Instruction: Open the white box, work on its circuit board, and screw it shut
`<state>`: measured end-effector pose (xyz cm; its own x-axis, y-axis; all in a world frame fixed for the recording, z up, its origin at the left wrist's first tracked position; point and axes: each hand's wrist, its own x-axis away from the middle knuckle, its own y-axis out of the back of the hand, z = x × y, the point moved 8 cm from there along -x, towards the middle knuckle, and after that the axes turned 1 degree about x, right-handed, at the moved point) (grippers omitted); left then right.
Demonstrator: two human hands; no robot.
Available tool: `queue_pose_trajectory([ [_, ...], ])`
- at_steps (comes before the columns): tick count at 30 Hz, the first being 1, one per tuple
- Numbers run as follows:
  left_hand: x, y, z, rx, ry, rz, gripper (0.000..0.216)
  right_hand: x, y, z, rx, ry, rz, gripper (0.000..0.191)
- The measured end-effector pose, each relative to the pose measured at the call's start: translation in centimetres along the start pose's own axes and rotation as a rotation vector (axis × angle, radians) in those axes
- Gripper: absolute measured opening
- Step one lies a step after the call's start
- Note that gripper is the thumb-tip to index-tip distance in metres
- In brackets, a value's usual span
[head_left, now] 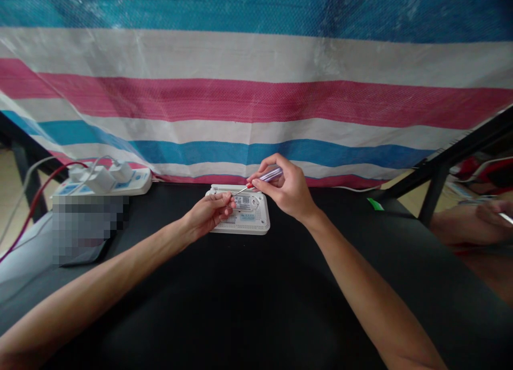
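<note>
Above the black tabletop (240, 295), the arched right hand (287, 188) grips a screwdriver (272, 174), left hand (208, 212) pinched closed at its tip.

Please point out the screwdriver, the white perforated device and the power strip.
Screwdriver (272, 174): head view, on its purple handle.
White perforated device (247, 217): head view, on its label.
Power strip (139, 181): head view, right end of its casing.

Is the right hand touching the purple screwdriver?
Touching. The head view shows the right hand gripping the screwdriver by its handle, with the thumb against it.
</note>
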<state>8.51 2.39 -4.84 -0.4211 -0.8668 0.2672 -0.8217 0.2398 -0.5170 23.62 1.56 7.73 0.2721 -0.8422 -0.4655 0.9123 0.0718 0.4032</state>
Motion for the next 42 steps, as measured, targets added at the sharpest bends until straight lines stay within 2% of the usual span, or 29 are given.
queue_pose_trajectory([
  [9,0.4,-0.7,0.3,0.151,0.058,0.014,0.019,0.1,-0.4,-0.1,-0.047,0.020,0.009,0.022],
  [15,0.3,-0.6,0.5,0.180,0.057,0.030,0.013,0.1,-0.2,0.2,-0.037,0.020,0.006,0.022],
  [20,0.6,-0.7,0.3,0.168,0.066,-0.016,0.021,0.1,-0.4,0.5,-0.003,0.055,0.021,0.021],
  [27,1.0,-1.2,-0.1,0.049,0.027,0.000,0.016,0.2,-0.8,1.7,0.086,0.146,0.059,0.015],
  [33,1.4,-2.2,-0.2,-0.161,-0.095,0.087,0.020,0.1,-0.8,0.1,0.004,0.090,0.066,0.021],
  [42,1.2,-2.2,-0.4,-0.363,-0.203,0.145,0.030,0.1,-0.7,-0.1,0.039,0.077,0.075,0.025],
])
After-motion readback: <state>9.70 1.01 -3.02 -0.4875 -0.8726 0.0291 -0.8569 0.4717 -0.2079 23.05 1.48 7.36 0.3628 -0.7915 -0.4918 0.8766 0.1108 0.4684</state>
